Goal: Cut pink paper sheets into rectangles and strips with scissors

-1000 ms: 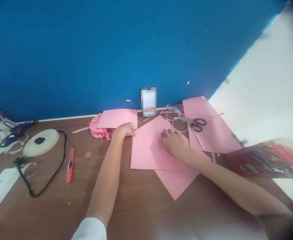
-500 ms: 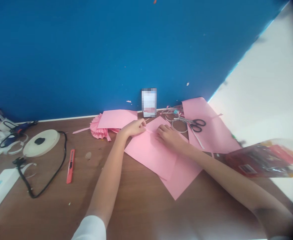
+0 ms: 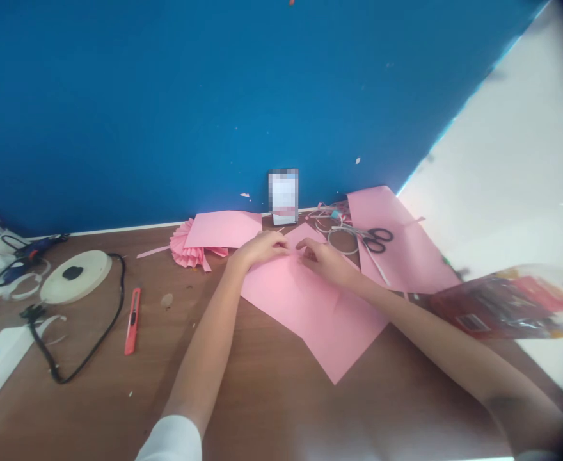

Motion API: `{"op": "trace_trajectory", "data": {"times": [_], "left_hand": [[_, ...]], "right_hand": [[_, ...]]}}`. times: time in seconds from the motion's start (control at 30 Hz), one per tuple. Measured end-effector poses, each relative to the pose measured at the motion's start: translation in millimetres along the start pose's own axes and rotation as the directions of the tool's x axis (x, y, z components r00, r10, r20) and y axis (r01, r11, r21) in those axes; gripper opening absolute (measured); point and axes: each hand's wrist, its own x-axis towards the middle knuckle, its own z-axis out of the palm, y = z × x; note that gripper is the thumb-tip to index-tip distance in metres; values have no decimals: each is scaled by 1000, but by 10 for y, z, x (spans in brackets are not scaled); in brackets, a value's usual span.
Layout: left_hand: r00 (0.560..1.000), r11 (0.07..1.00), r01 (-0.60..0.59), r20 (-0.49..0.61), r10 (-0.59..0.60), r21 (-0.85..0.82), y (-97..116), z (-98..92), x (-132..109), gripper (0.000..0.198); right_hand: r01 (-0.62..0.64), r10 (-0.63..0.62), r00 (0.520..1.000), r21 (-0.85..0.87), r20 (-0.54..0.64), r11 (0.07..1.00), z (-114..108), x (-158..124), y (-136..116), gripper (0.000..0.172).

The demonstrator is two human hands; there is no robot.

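Note:
My left hand (image 3: 266,246) has its fingers curled together at the far edge of a pink sheet of paper (image 3: 284,289) and holds that edge. Just to the right, my right hand (image 3: 327,259) bends its fingers round the same part of the sheet, a small gap between the two hands. What lies under the right fingertips is partly hidden. Beneath, a second pink sheet (image 3: 339,355) lies on the table, one corner pointing towards me. A pleated pink paper fan (image 3: 185,250) rests at the back left, partly covered by another pink piece (image 3: 224,228).
A phone (image 3: 284,197) leans on the blue wall. Black-handled scissors (image 3: 378,240) lie by ribbon loops and a large pink sheet (image 3: 401,256). Left are a red box cutter (image 3: 132,320), a round cream device (image 3: 76,276), a black cable (image 3: 123,288) and a white power strip (image 3: 3,368). A plastic packet (image 3: 507,304) lies right.
My right fingers have lifted and spread from lying flat on the sheet to a bent grip. My left hand has shifted slightly right. The view has moved a little.

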Motion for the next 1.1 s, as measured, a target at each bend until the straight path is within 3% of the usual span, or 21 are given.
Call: {"op": "trace_trajectory", "data": {"times": [0.07, 0.13, 0.23, 0.5, 0.8, 1.0, 1.1], "left_hand": [[997, 997, -79, 16, 79, -1, -7, -17, -2, 20], [995, 995, -101, 20, 101, -5, -17, -31, -7, 19], [998, 998, -59, 16, 59, -2, -33, -52, -31, 19], [1000, 999, -3, -16, 2, -45, -141, -158, -134, 20], [996, 994, 23, -82, -32, -108, -266, -210, -186, 21], [994, 994, 4, -109, -16, -111, -359, -223, -197, 23], [998, 989, 20, -56, -28, -150, -421, -230, -201, 26]], "right_hand": [[10, -10, 1000, -15, 30, 1000, -29, 16, 10, 15], [22, -19, 999, -52, 51, 998, -63, 28, 9, 19], [59, -51, 995, -94, 86, 994, -116, 31, -6, 24], [121, -87, 968, -133, 236, 984, -259, 1, -24, 16], [-35, 110, 965, -299, 237, 954, -403, -33, -133, 41], [6, 55, 975, -273, 214, 962, -421, -13, -64, 48], [6, 43, 985, -282, 168, 960, -431, -12, -51, 49]]}}
